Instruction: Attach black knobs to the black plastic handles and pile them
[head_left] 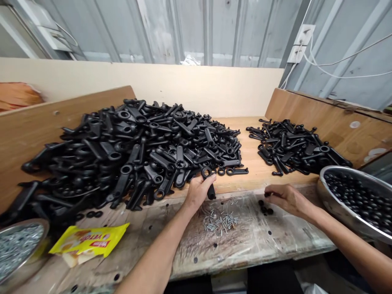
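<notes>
While left hand (199, 191) grips a black handle (209, 181) | right hand (283, 199) pinches small black caps (265, 209) | step: likely pickup for assembly | next: needs cap aligned to handle

The big heap of handles (134, 151) in the middle left of the frame is black, and the smaller heap (294, 147) in the middle right is black too. The small caps (266, 209) at the lower centre are black, like the ones in the silver bowl (337, 204) at the right edge. The little pins (221, 221) are shiny silver. The packet (88, 241) at the lower left is yellow with a red label. The table (254, 167) is light brown wood, and the wall (183, 28) at the top is grey with vertical ribs.
</notes>
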`<state>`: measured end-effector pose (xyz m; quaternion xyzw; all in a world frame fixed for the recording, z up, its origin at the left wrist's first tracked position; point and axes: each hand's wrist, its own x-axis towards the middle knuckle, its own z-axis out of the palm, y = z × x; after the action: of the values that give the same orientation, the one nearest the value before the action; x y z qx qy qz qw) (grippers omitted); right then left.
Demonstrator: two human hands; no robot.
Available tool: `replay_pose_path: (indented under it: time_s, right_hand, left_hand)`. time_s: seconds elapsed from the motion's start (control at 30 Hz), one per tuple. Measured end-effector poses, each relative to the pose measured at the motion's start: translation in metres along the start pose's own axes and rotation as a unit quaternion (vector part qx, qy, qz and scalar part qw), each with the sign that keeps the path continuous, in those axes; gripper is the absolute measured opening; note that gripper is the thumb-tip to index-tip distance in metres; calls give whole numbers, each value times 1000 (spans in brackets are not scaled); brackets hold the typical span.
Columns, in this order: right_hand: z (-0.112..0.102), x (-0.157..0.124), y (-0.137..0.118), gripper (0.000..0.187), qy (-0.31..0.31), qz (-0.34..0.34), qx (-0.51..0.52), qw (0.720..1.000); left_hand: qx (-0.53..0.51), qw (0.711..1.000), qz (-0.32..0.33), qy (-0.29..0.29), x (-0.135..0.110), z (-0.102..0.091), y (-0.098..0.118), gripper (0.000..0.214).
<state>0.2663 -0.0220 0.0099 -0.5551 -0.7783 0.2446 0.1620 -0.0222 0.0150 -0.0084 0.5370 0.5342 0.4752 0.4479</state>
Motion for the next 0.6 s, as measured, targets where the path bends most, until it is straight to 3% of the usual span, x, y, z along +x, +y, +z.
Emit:
replay_pose_path:
  time_s: [0.07, 0.13, 0.23, 0.33, 0.47, 0.6]
  right_hand:
    - [2, 7, -14, 12, 43, 31, 143, 988]
    - [7, 17, -31, 14, 65, 37, 288, 955]
    - [19, 35, -55, 18, 71, 12, 419, 905]
    - [33, 54, -70, 19, 65, -12, 459, 886]
    - [40, 71, -75, 15, 44, -40, 433, 900]
    - [36, 59, -65, 19, -7, -50, 285, 957]
  left_hand:
    - [111, 990, 73, 52, 0, -3, 0, 33]
    - [127, 987, 69, 65, 0, -6, 0, 35]
    - [-7, 1000, -3, 26, -2, -5, 3, 36]
    - [-172, 982, -48, -63, -7, -3, 9, 39]
    - [-288, 938, -51, -184, -9, -8, 16, 49]
    - [-340, 893, -62, -290, -21, -2, 21, 59]
